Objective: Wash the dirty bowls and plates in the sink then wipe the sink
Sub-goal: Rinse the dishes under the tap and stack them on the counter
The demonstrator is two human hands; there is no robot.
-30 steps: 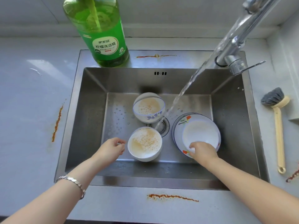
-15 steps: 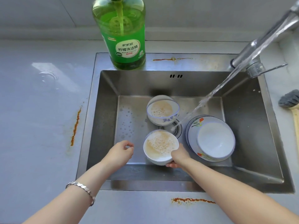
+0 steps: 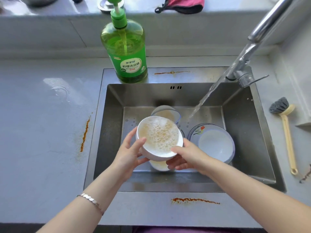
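I hold a white bowl (image 3: 159, 137) with brownish foam inside, lifted above the steel sink (image 3: 249, 132). My left hand (image 3: 129, 152) grips its left rim and underside; my right hand (image 3: 186, 155) grips its right rim. Just below it another dirty white bowl (image 3: 159, 165) peeks out on the sink floor. Behind stands a blue-patterned bowl (image 3: 168, 112) with the same foam. To the right a clean-looking white bowl (image 3: 215, 145) rests on a flowered plate (image 3: 196, 132). Water (image 3: 200, 105) streams from the tap (image 3: 262, 31) into the sink.
A green dish soap pump bottle (image 3: 125, 47) stands on the sink's back left rim. A dish brush (image 3: 284, 125) lies on the counter at the right. A pink and black cloth (image 3: 183, 4) sits on the back ledge. Orange stains mark the counter (image 3: 42, 132).
My right hand left the plate's bowl and took the near foamy bowl; my left hand joined it, and both lifted the bowl off the sink floor, uncovering another bowl beneath.
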